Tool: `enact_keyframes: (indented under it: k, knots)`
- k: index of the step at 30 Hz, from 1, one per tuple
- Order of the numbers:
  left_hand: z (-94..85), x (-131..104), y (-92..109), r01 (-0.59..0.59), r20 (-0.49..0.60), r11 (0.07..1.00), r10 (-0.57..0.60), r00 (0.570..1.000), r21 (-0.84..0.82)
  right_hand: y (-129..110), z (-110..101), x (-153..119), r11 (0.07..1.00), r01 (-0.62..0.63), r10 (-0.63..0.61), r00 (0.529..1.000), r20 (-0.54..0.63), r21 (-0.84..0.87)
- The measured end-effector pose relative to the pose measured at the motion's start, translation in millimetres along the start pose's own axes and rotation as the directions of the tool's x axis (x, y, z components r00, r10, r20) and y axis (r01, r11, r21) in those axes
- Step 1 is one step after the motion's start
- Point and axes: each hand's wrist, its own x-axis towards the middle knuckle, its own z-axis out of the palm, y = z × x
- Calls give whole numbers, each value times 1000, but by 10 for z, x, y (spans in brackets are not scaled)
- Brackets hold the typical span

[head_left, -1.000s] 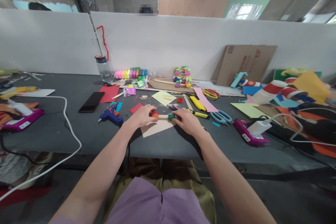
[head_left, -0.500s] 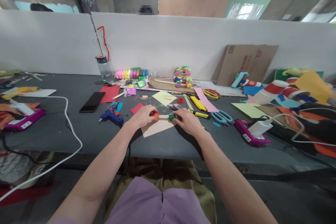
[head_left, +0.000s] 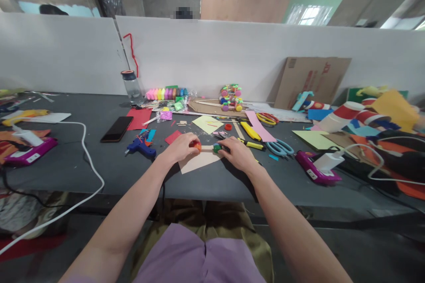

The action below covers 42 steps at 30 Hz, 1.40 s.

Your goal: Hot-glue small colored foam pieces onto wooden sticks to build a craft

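Note:
A short pale wooden stick (head_left: 207, 147) runs level between my hands, over a cream sheet of paper (head_left: 199, 163) on the dark table. At its left end is an orange round piece (head_left: 198, 146), pinched in the fingers of my left hand (head_left: 181, 147). A green round piece (head_left: 217, 147) caps the right end, and my right hand (head_left: 237, 152) has its fingers closed on it. Whether the pieces are clay or plastic I cannot tell. Beyond my hands lie a pale yellow sheet (head_left: 207, 124) and a red ring (head_left: 228, 127).
Left of my hands are a blue glue gun (head_left: 141, 147) and a phone (head_left: 117, 129). To the right lie a yellow cutter (head_left: 250, 131), blue-handled scissors (head_left: 280, 147) and a purple power strip (head_left: 317, 170). Small wheeled models (head_left: 231, 97) stand at the back.

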Motion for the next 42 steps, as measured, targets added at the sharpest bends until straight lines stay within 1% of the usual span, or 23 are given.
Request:
enact_keyframes:
  k: [5,23,42]
  knots:
    - [3,1,-3,-12,5,1000,12,1000,-8,-20,-12,3,1000,-22,22,1000,6,-5]
    - [7,4,-7,-26,-4,1000,27,1000,3,-10,6,3,1000,9,-9,1000,-2,-15]
    - [5,-1,1,-18,3,1000,18,1000,12,-3,6,0,1000,7,-7,1000,6,-14]
